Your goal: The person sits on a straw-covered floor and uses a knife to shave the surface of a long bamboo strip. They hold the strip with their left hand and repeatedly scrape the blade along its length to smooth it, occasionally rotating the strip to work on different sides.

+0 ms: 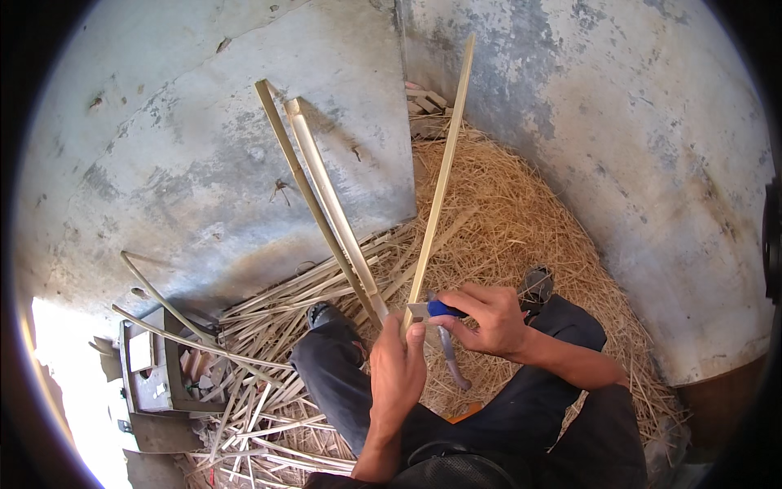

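The person's left hand (397, 367) is closed around the lower end of a long pale strip (442, 175), which slants up and away, its far end high in front of the walls. The right hand (493, 319) is wrapped around the blue handle (446, 309) of a knife, its flat blade (419, 310) set across the strip just above the left thumb.

Left of the strip, 2 poles, a darker pole (301, 175) and a lighter pole (326, 183), lean toward the left wall (195, 155). A grey hooked object (450, 357) lies between the person's legs. Straw-like shavings (513, 196) are heaped ahead, and loose cut strips (261, 310) spread to the left, beside a wooden box (153, 391) with pieces inside. The person's 2 shoes rest among the scraps.
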`<state>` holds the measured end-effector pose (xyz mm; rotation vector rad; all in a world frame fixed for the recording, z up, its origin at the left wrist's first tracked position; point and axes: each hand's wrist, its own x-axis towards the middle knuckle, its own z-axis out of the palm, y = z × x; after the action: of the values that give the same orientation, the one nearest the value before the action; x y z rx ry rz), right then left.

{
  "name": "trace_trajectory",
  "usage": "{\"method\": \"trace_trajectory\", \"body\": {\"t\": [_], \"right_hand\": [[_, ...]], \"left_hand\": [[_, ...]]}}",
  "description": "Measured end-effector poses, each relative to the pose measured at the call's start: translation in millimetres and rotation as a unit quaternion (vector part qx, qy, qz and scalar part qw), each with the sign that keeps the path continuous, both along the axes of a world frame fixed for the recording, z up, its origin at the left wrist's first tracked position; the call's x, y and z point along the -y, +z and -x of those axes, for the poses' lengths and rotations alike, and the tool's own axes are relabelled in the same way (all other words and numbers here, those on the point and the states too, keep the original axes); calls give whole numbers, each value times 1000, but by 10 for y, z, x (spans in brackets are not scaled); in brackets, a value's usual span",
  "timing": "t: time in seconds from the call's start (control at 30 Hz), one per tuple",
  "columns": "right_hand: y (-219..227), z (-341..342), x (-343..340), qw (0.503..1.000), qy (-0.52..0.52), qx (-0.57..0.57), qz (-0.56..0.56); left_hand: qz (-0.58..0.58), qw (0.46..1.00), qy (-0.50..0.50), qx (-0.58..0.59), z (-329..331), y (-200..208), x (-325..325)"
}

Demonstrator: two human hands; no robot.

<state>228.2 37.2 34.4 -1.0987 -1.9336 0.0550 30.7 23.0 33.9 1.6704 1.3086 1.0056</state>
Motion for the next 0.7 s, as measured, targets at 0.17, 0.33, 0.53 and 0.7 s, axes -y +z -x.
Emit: {"method": "trace_trajectory", "body": {"t": [0.17,0.33,0.53,0.7], "right_hand": [[-40,14,35,999,7,34,2],[-39,48,18,999,0,31,-5],[-47,34,-6,999,-10,38,2],[-24,18,-25,999,-20,43,6]], "left_hand": [[-15,1000,6,-5,-56,-46,-14],[-21,1000,5,-9,-74,-38,-41],[-22,999,6,-34,-81,-125,-79],[-38,998,6,-41,-89,-159,-100]]}}
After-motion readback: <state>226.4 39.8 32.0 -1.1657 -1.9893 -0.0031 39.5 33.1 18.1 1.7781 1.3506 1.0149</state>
